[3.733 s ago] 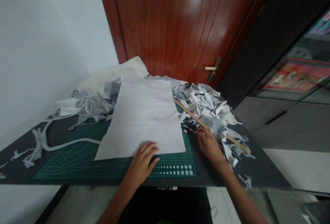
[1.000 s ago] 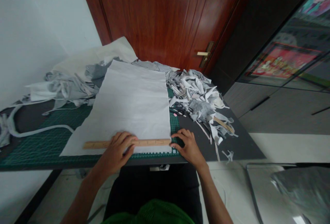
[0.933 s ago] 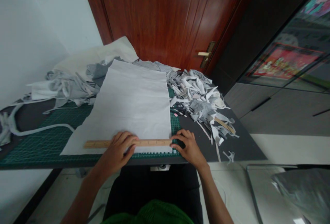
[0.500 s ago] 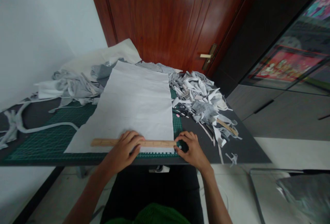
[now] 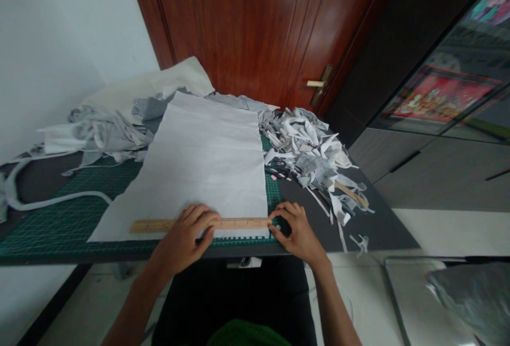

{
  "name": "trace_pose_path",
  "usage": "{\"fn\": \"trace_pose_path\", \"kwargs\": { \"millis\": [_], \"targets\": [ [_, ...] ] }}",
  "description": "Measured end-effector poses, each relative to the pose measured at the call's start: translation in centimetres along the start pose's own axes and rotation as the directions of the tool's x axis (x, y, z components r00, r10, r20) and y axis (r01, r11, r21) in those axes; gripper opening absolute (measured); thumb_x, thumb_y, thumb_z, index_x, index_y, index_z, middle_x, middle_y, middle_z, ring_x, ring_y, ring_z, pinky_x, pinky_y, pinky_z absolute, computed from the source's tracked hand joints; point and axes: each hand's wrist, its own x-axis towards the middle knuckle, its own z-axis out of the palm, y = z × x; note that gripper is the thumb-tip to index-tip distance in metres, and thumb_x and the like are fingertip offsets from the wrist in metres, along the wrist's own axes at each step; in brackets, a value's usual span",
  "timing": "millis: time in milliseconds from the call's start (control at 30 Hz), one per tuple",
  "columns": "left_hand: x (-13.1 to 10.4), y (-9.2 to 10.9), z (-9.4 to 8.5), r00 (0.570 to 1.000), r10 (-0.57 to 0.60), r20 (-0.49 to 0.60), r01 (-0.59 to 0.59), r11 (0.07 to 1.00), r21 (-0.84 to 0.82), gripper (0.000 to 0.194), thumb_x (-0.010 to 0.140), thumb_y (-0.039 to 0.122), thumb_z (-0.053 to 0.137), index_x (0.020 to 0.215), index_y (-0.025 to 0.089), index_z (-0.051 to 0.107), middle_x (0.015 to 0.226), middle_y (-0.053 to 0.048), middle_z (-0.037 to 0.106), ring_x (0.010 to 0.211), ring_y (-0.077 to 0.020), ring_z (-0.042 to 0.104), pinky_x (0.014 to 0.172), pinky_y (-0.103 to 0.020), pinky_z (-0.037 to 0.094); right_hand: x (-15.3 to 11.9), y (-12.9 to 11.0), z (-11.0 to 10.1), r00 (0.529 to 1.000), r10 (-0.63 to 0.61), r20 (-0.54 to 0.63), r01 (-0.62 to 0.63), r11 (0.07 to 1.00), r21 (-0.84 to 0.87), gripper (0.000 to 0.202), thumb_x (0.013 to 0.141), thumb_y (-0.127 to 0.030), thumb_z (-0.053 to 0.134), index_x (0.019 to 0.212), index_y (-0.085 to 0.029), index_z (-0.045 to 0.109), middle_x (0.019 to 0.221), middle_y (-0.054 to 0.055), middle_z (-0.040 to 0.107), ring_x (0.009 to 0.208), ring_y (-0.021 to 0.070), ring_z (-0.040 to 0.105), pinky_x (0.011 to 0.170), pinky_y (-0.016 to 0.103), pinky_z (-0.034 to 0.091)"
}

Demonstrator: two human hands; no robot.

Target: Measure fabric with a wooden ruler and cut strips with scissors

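Note:
A wooden ruler (image 5: 241,223) lies crosswise over the near part of a white cloth (image 5: 207,160). My left hand (image 5: 186,235) rests over the ruler's middle, with its fingers on the far side and its thumb on the near side. At the ruler's right end, my right hand (image 5: 294,230) pinches the tip between thumb and fingers, close to the cloth's right edge. Beneath the cloth is a green gridded cutting mat (image 5: 75,229), showing on the left and along the front. A small pale round thing sits by my right thumb.
Grey and white cloth scraps (image 5: 311,144) are heaped at the right, with black-handled scissors (image 5: 279,171) beside them. Another wooden strip (image 5: 351,195) lies among the scraps. Crumpled fabric (image 5: 107,128) fills the back left. A wooden door (image 5: 239,32) stands behind the table.
The view has shifted slightly, so the cloth and the ruler's left end appear a little further left and lower. Both hands keep their places on the ruler.

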Motion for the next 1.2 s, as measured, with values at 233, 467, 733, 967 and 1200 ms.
{"fn": "trace_pose_path", "kwargs": {
  "millis": [233,467,733,967,1200],
  "targets": [
    [0.0,0.0,-0.2,1.0,0.001,-0.005,-0.001,1.0,0.0,0.021,0.1,0.02,0.051,0.117,0.024,0.062,0.11,-0.004,0.062,0.107,-0.0249,0.054,0.096,-0.043,0.046,3.5,2.7,-2.4,0.981,-0.014,-0.194,0.025,0.998,0.055,0.019,0.104,-0.025,0.052,0.108,-0.024,0.071,0.109,0.008,0.069,0.108,0.0258,0.063,0.099,0.042,0.048],
    [-0.2,0.0,0.1,0.999,-0.031,-0.008,0.031,0.999,-0.011,0.021,0.099,0.02,0.052,0.117,0.026,0.062,0.112,-0.004,0.062,0.108,-0.025,0.054,0.097,-0.044,0.046,10.1,6.6,-1.1,0.999,0.045,-0.01,-0.047,0.977,-0.21,0.018,0.097,-0.017,0.065,0.11,-0.02,0.077,0.101,0.008,0.077,0.089,0.0214,0.072,0.084,0.032,0.055],
    [-0.2,0.3,-0.2,0.999,-0.042,0.004,0.042,0.999,-0.033,0.022,0.099,0.019,0.053,0.118,0.026,0.063,0.112,-0.003,0.062,0.109,-0.0245,0.055,0.097,-0.042,0.047,10.3,6.0,0.9,0.987,0.154,-0.047,-0.161,0.927,-0.34,0.025,0.102,-0.017,0.058,0.12,-0.016,0.075,0.11,0.016,0.074,0.1,0.0286,0.071,0.086,0.037,0.054],
    [-0.2,0.1,0.1,0.999,-0.038,-0.002,0.038,0.999,-0.016,0.022,0.098,0.019,0.054,0.118,0.026,0.062,0.112,-0.003,0.062,0.109,-0.0247,0.055,0.097,-0.043,0.046,11.6,6.7,0.7,0.986,0.164,-0.014,-0.159,0.928,-0.338,0.019,0.102,-0.017,0.059,0.114,-0.017,0.074,0.111,0.011,0.073,0.098,0.023,0.07,0.087,0.031,0.052],
    [-0.4,0.1,0.0,0.999,-0.041,-0.007,0.041,0.999,-0.007,0.022,0.098,0.019,0.054,0.116,0.026,0.064,0.11,-0.004,0.063,0.107,-0.0243,0.055,0.095,-0.041,0.047,11.5,6.8,1.3,0.986,0.155,-0.056,-0.165,0.932,-0.322,0.02,0.104,-0.019,0.054,0.112,-0.013,0.071,0.11,0.014,0.071,0.094,0.0249,0.068,0.082,0.032,0.051]
  ]
}}
